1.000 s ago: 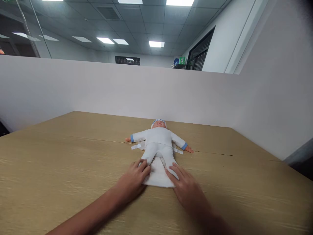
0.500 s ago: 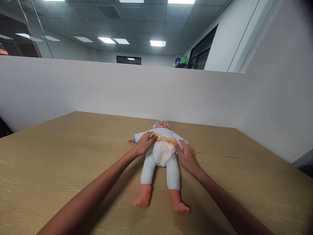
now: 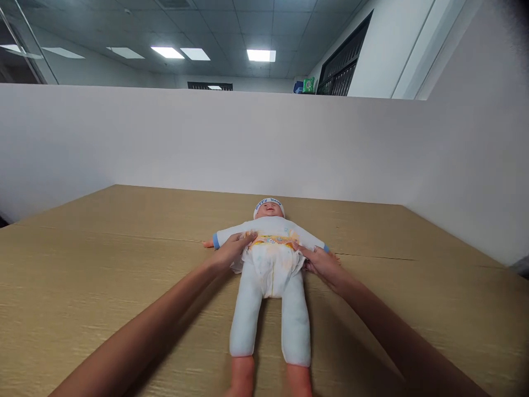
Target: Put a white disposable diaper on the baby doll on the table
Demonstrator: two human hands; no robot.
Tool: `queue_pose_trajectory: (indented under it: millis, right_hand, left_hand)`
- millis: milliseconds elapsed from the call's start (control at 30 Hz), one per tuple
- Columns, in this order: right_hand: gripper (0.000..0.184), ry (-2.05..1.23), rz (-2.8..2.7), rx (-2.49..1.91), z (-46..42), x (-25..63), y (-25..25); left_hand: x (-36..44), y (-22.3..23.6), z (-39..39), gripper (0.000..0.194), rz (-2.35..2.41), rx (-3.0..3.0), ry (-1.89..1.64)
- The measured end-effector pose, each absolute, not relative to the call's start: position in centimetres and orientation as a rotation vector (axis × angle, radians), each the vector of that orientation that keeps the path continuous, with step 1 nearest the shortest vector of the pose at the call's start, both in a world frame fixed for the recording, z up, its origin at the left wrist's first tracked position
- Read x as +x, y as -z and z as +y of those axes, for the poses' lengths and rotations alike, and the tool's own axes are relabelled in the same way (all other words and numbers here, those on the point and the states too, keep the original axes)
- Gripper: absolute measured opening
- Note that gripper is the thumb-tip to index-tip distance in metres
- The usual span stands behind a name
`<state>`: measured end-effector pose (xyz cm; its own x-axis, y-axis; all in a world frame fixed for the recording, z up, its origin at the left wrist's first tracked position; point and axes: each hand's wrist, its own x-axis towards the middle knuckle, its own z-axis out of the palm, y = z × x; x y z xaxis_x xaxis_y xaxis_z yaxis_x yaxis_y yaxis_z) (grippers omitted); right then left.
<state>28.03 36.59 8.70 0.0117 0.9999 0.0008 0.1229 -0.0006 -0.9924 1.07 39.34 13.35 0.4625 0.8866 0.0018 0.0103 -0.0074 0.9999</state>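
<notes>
A baby doll [image 3: 270, 226] in a white suit with blue cuffs lies on its back, head away from me and feet towards me. Around its hips sits a white diaper [image 3: 273, 270] with an orange and yellow printed waistband. My left hand [image 3: 237, 246] grips the diaper's left side at the waist, thumb on top of the band. On the other side my right hand [image 3: 318, 262] pinches the diaper's right edge, thumb on the front. The fingertips of both hands are partly hidden beneath the diaper's sides.
The doll rests on a wood-coloured table [image 3: 124, 298] with a thin seam across it. A white partition [image 3: 206, 143] rises along the table's far edge, and a white wall [image 3: 471, 182] stands at the right.
The view has moved closer and tipped down, so the doll looks larger and its feet are partly cut off. Both hands sit slightly farther apart, the diaper's sides spread outward.
</notes>
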Motion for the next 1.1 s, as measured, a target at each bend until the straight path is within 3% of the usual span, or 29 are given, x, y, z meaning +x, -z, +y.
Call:
queue_pose_trajectory:
  millis: [167,367,533,833,1000,1100]
  right_hand:
    - [0.072,-0.914,-1.384,-1.412,35.1,30.1,-8.9]
    - [0.048,-0.438,-1.482,-1.598,31.1,33.0,-7.0]
    - [0.041,-0.287,-1.552,-1.645,30.4,33.6,-5.2]
    - [0.050,-0.444,-1.511,-1.662,31.6,33.8,-4.7]
    - [0.065,-0.777,-1.515,-1.487,32.2,34.6,-7.8]
    - [0.064,-0.917,-1.511,-1.400,33.4,33.9,-10.2]
  left_hand:
    - [0.0,-14.0,40.5,0.041,1.191,1.653,-0.995]
    - [1.7,-17.3,38.9,0.024,1.260,1.968,-1.192]
    - [6.4,-18.0,36.3,0.024,1.000,2.652,-0.915]
    - [8.7,-16.0,36.0,0.043,1.168,2.812,-0.744]
    - [8.7,-15.8,36.1,0.048,1.165,2.762,-0.758]
    - [8.7,-15.8,36.1,0.050,1.175,2.760,-0.757]
